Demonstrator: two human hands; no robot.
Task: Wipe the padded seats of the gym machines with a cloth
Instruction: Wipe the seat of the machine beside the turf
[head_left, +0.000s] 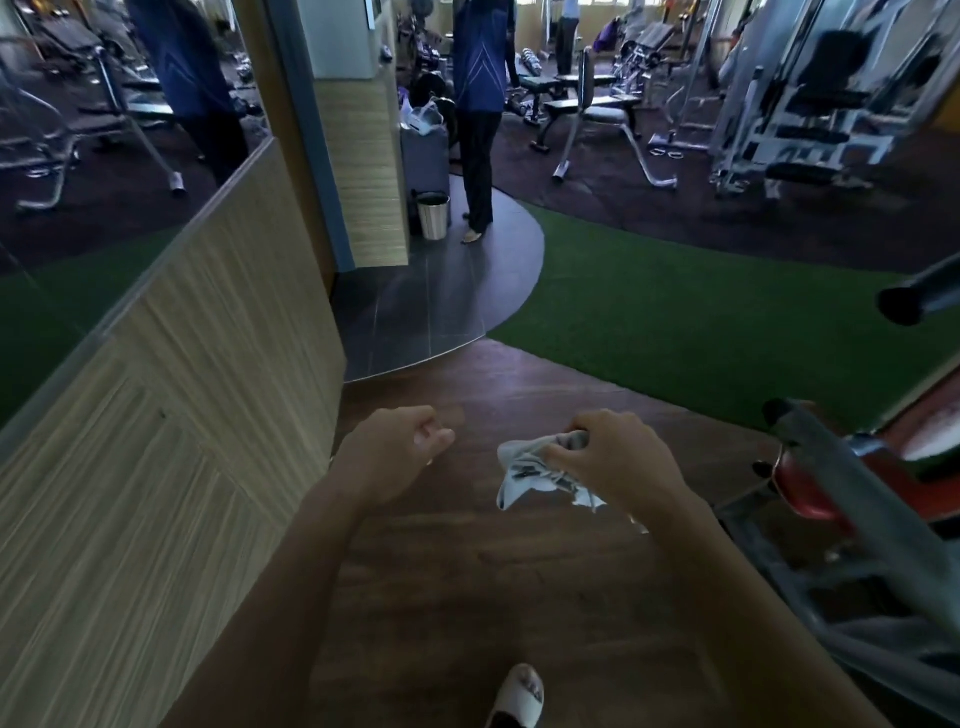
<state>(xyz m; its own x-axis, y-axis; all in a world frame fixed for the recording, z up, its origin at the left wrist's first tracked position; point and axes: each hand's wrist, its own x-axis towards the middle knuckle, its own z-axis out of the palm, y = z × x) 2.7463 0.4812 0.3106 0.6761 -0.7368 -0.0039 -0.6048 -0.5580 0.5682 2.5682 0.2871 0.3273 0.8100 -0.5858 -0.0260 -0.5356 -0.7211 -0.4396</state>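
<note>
Wood floor (467, 571) underfoot, gym aisle: right hand (618, 457) bunches the cloth (524, 473), left hand (400, 447) loosely curled, holding nothing, neither touching a pad. Nearest machine (852, 478) sits just right of the right hand, its red pad (802, 486) half hidden behind a grey bar and cut off by the frame edge. Padded benches (592, 104) stand well beyond the turf (675, 312), blurred.

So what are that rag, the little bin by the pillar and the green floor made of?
The cloth: soft woven fabric, pale grey, since it crumples and droops in folds. The bin: probably metal, with a brushed silvery sheen. The green floor: likely artificial turf, matte and fuzzy-looking.
</note>
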